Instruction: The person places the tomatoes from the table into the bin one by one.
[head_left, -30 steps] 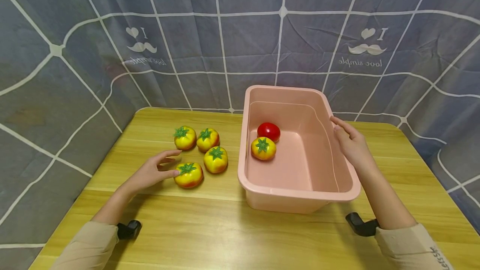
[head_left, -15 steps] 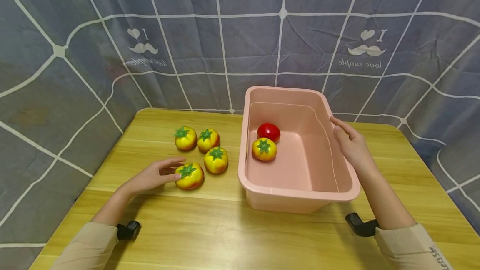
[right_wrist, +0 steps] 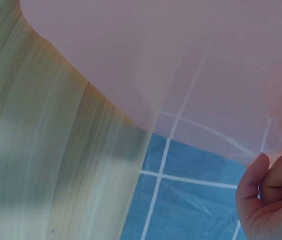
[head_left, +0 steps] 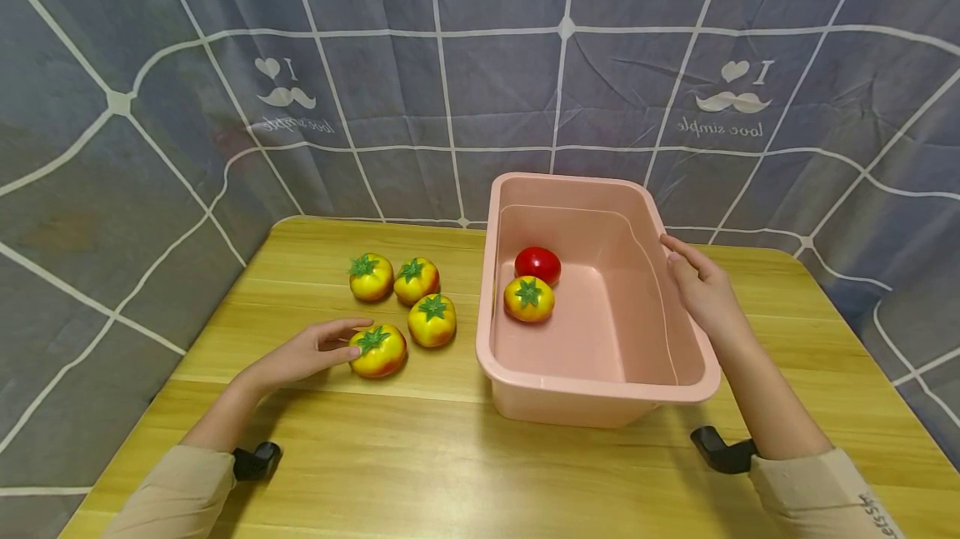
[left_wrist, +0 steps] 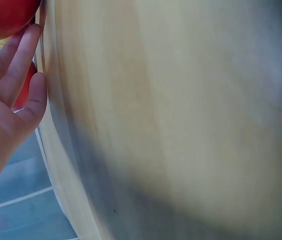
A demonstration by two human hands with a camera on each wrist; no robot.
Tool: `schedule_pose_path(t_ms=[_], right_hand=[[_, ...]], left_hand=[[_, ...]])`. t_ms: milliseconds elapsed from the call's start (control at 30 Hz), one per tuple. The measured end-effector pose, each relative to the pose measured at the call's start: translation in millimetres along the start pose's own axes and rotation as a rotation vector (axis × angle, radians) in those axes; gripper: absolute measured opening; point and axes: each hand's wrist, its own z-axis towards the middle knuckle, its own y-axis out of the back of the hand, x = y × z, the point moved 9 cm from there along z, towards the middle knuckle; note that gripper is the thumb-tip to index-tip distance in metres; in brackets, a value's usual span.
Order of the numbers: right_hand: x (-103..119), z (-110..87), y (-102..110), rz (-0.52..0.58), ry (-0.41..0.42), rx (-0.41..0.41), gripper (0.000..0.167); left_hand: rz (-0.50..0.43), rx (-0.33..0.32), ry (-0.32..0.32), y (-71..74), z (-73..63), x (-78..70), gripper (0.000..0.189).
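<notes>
My left hand point(head_left: 300, 351) is at the nearest yellow-and-red toy tomato point(head_left: 379, 351) on the table. Its thumb rests on the tomato's near left side, and the fingers bend round the far side. The left wrist view shows this hand's fingers point(left_wrist: 16, 70) along the red underside of a tomato point(left_wrist: 6, 17). On the right, my right hand point(head_left: 705, 293) holds the long rim of a pink plastic tub point(head_left: 600, 393). In the right wrist view, curled fingers point(right_wrist: 275, 180) meet the tub's edge. Inside the tub lie a yellow tomato point(head_left: 529, 299) and a red one point(head_left: 537, 265).
Behind the left hand stand three more yellow tomatoes with green star-shaped tops, one at the back left point(head_left: 371, 277), one beside it point(head_left: 416, 281), one closer point(head_left: 432, 321). The wooden table point(head_left: 390, 464) meets a grey curtain point(head_left: 502, 81) with white lines.
My left hand's fingers have come down from above and closed in around the nearest tomato. The tub and my right hand stay put.
</notes>
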Motion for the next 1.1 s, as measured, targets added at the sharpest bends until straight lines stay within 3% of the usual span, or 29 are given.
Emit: schedule_pose_path(t_ms=[667,1100], right_hand=[[-2.4,0.1,-0.5,0.003,-0.006,0.0,0.053],[-2.3,0.8,-0.6,0.012,-0.01,0.005,0.054]], left_hand=[[-0.036,-0.004,-0.007,0.1,0.5,-1.9,0.044],[-0.039,-0.051,-0.013,6.7,1.9,-10.4,0.042]])
